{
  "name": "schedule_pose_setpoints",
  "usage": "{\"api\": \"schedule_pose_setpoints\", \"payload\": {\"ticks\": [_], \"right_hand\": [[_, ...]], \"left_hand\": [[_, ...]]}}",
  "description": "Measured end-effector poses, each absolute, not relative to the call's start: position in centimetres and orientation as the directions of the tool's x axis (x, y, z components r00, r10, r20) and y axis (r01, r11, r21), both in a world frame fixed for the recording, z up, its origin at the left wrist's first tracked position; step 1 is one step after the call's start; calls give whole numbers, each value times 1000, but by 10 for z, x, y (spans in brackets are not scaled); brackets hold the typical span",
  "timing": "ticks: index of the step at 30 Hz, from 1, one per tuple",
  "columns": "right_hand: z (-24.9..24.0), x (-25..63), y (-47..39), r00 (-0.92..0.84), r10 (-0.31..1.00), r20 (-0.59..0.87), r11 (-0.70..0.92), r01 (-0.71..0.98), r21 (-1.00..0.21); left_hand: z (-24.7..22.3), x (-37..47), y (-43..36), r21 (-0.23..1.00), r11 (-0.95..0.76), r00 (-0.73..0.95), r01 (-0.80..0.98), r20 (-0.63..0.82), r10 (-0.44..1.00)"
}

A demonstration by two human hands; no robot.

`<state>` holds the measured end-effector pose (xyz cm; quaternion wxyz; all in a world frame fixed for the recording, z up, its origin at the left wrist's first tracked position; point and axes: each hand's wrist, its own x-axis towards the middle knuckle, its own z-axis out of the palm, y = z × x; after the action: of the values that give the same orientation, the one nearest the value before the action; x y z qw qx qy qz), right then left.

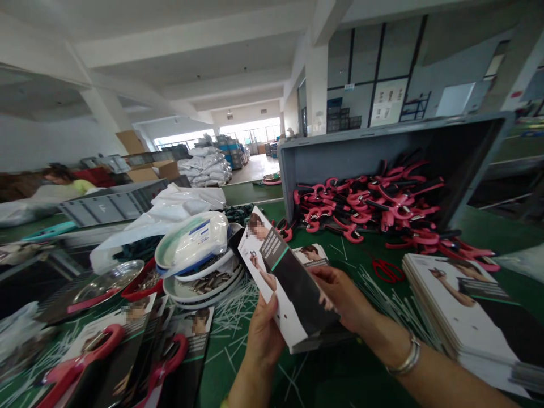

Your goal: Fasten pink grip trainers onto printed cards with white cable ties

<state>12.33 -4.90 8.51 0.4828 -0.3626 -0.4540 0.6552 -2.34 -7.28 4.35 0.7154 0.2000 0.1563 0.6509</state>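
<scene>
A folded printed card (283, 272), black and white with a green stripe, stands tilted between my two hands. My left hand (266, 334) pinches its lower left edge, thumb on the front. At the right edge, my right hand (346, 297) has its fingers closed on the card, their tips partly hidden. Two small holes show near the card's lower part. Behind it lies a small pile of similar cards (312, 254). To the right rises a tall stack of flat cards (463, 311). At the lower left, red-and-black hand grip strengtheners (168, 362) lie on printed cards.
A grey crate (395, 130) on its side holds many hand grip strengtheners (361, 204). White plastic ties (232, 317) litter the green table (238, 368). Red scissors (387, 271) lie near the crate. Stacked basins (204, 286) hold metal parts. A person (63, 177) sits at far left.
</scene>
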Motion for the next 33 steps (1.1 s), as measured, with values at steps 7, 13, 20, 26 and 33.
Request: {"api": "schedule_pose_setpoints", "payload": {"ticks": [7, 13, 20, 26, 33], "right_hand": [[93, 99, -55, -133, 988, 72, -19, -581, -814], [100, 88, -65, -320, 947, -23, -264, -734, -626], [105, 95, -58, -219, 976, -1, -152, -674, -723], [97, 102, -61, -474, 880, 24, -325, -639, -697], [104, 103, -58, -551, 831, -69, -347, -418, -840]], "left_hand": [[28, -39, -70, 282, 235, 272, -930, 101, 957], [16, -38, -71, 256, 185, 229, -949, 153, 961], [23, -36, -74, 335, 180, 233, -925, 126, 964], [26, -36, -75, 417, 210, 223, -884, -20, 975], [24, -36, -74, 444, 186, 184, -877, -50, 982]]}}
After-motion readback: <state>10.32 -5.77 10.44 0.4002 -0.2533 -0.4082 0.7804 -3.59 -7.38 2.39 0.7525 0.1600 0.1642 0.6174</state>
